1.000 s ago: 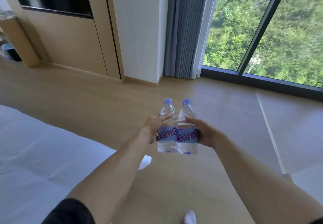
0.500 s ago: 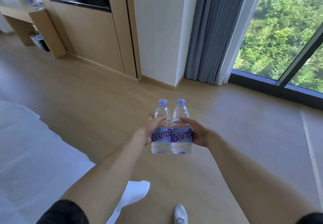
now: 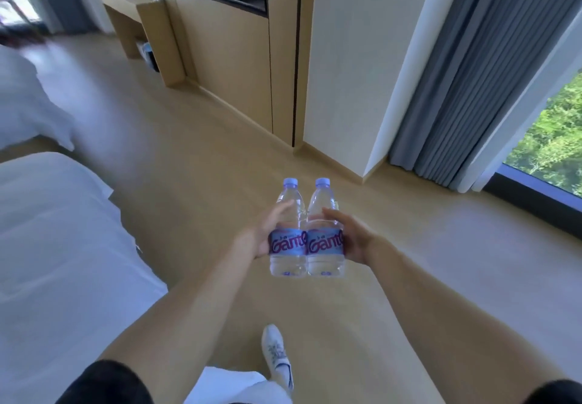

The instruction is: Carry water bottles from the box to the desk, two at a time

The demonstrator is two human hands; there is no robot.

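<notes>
Over wood floor [image 3: 195, 202], L/R fingers [image 3: 285, 208] wrap 2 upright bottles [image 3: 307, 239], arms outstretched.

- my left hand [image 3: 263, 236] curls round the left water bottle [image 3: 288, 239], my right hand [image 3: 352, 238] round the right water bottle [image 3: 325, 239].
- both bottles stand upright, side by side and touching, held out above the wooden floor [image 3: 195, 189].
- white bed [image 3: 56, 246] on my left.
- the wooden surface [image 3: 132, 3] stands far off, upper left.
- grey curtain [image 3: 466, 72] hangs on the right.
</notes>
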